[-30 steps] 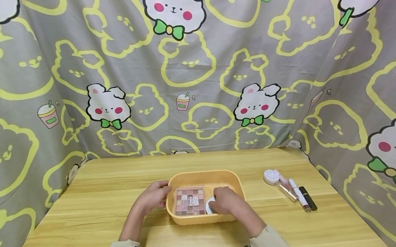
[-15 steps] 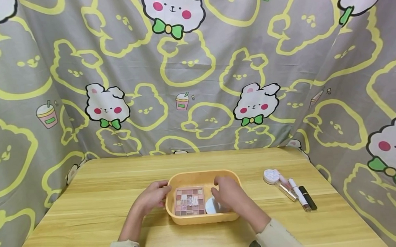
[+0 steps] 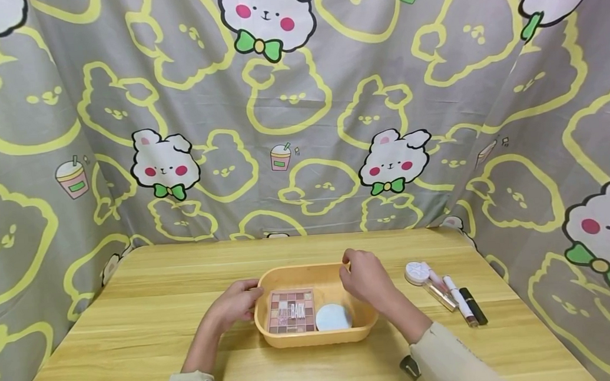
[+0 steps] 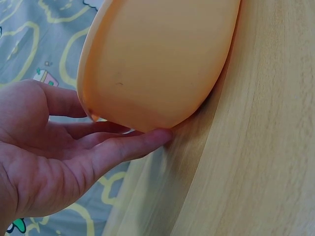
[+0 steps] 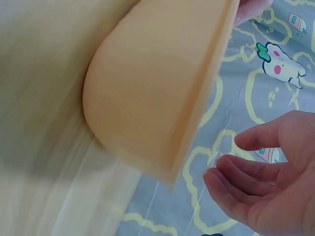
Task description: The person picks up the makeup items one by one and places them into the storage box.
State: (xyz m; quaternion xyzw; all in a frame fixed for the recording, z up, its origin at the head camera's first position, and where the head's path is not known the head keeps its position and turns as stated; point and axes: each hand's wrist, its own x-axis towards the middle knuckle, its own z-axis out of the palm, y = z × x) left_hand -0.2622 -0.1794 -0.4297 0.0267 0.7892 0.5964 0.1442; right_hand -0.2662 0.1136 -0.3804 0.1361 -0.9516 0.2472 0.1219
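A shallow orange-yellow plastic basket (image 3: 326, 338) stands on the table. At its left end my left hand (image 3: 237, 303) holds it; in the left wrist view the hand (image 4: 74, 142) has its thumb and fingers against the basket's end wall (image 4: 162, 59). Inside lie a square eyeshadow palette (image 3: 291, 311) with "BACK" printed on it and a round pale compact (image 3: 333, 317). Over the basket's right back rim is my right hand (image 3: 366, 277), holding nothing. Its fingers are loosely bent and apart from the basket wall (image 5: 147, 88) in the right wrist view.
To the right lie a round white compact (image 3: 417, 273), a gold-capped tube (image 3: 441, 296), a white-capped lip gloss (image 3: 460, 301) and a black tube (image 3: 474, 305). A pinkish tube (image 3: 434, 277) lies partly hidden among them. A patterned curtain (image 3: 299, 108) surrounds the wooden table (image 3: 173, 276).
My right hand has let go of the round pale compact inside the basket and risen up and to the right, over the rim. My left hand stays at the basket's left end.
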